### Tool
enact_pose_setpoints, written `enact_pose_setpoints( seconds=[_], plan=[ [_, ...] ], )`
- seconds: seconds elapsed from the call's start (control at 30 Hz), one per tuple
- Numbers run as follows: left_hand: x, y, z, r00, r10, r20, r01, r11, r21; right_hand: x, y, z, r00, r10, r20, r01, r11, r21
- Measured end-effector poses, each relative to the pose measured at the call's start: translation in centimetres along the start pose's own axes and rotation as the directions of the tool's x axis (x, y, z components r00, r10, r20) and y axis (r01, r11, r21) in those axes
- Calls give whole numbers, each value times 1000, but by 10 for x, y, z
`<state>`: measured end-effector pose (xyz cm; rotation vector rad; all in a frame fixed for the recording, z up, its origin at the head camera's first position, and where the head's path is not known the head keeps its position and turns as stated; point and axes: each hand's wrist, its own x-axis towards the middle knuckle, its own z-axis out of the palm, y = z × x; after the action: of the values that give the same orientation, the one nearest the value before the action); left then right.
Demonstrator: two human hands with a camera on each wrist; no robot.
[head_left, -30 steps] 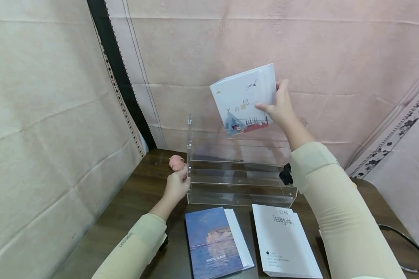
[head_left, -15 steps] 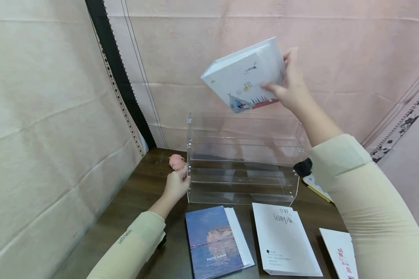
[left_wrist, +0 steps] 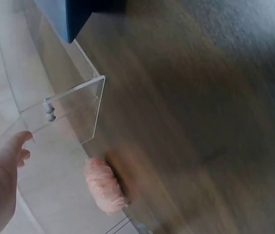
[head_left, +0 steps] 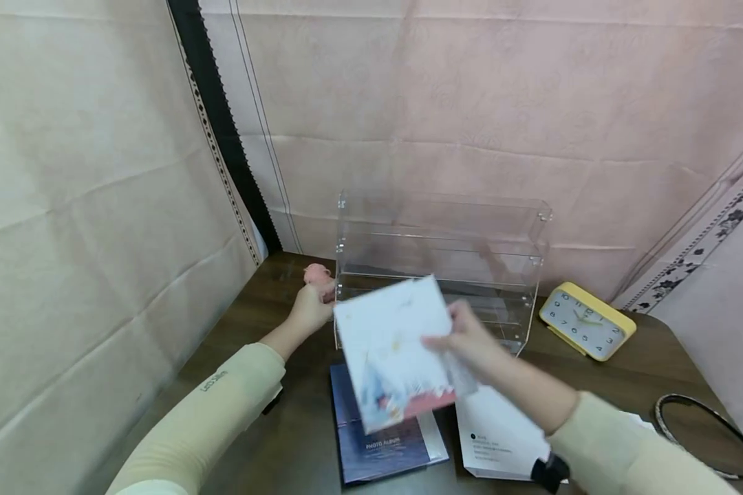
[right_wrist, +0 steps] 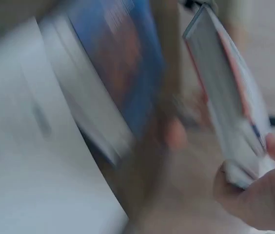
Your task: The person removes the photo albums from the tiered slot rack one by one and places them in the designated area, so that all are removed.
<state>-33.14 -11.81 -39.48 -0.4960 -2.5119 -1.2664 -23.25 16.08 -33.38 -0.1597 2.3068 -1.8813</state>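
My right hand [head_left: 473,340] pinches a white photo album [head_left: 386,344] with a tent picture along its right edge, thumb on the cover. It is tilted in the air before a clear acrylic tiered rack [head_left: 442,213], partly covering a blue photo album [head_left: 378,447] and a white album [head_left: 498,440] on the table. Blurred in the right wrist view, the held album [right_wrist: 225,92] shows its page edges. At the rack's left side panel [left_wrist: 74,109], my left hand [head_left: 312,306] holds the panel's edge between thumb and fingers.
A pink bundle [head_left: 317,273] lies left of the rack on the dark wooden table [head_left: 223,392]. To the right stand a yellow clock [head_left: 588,321] and a black cable loop [head_left: 687,399]. Pale cloth [head_left: 470,82] hangs behind the table.
My right hand first lifts the tent-picture album higher above the rack, then brings it down and forward over the lying albums. The clock has come into full view. My left hand stays at the rack.
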Motion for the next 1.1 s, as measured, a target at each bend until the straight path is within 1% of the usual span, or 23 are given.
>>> enact_pose_setpoints(
  seconds=[0.03,0.07,0.17,0.27,0.37,0.43,0.5,0.57,0.63,0.7,0.8,0.87,0.93,1.0,1.03,1.1],
  plan=[
    [1,0,-1,1000,-7,15,7,1000,-9,-1,13,13,997,67,30,-68,997,32],
    [1,0,-2,999,-20,32,21,1000,-23,0,22,26,992,117,45,-119,992,51],
    [1,-1,-4,993,-82,87,91,991,-100,6,41,59,972,209,103,-217,973,73],
    [0,-1,-5,980,-160,121,177,973,-148,13,47,88,954,251,162,-264,962,65],
    [0,0,-6,966,-218,137,240,957,-165,18,47,111,947,250,202,-269,960,73],
    [0,1,-5,960,-237,150,262,948,-182,19,46,125,947,245,208,-267,960,83],
    [0,2,-4,957,-246,153,274,941,-200,19,46,137,948,245,204,-266,960,84],
    [0,3,-3,961,-231,148,259,943,-209,18,48,148,951,240,193,-255,965,58],
    [1,3,-3,966,-215,142,242,946,-215,16,50,158,958,227,173,-233,972,13],
    [1,3,-2,968,-206,140,233,948,-219,12,51,166,963,215,163,-215,976,-16],
    [1,2,-2,969,-203,144,232,947,-222,7,49,174,973,168,157,-167,986,-22],
    [2,1,-2,967,-208,144,237,945,-225,3,46,177,978,121,170,-116,992,-42],
    [2,1,-2,967,-211,146,240,943,-231,-2,44,179,980,70,188,-51,993,-104],
    [2,1,-2,964,-218,155,251,935,-251,-6,42,180,975,54,218,-9,979,-203],
    [2,1,-2,963,-218,157,253,933,-256,-8,41,180,970,54,235,5,970,-244],
    [1,1,-3,965,-210,158,247,931,-270,-12,38,180,958,81,275,6,953,-301]
  ],
)
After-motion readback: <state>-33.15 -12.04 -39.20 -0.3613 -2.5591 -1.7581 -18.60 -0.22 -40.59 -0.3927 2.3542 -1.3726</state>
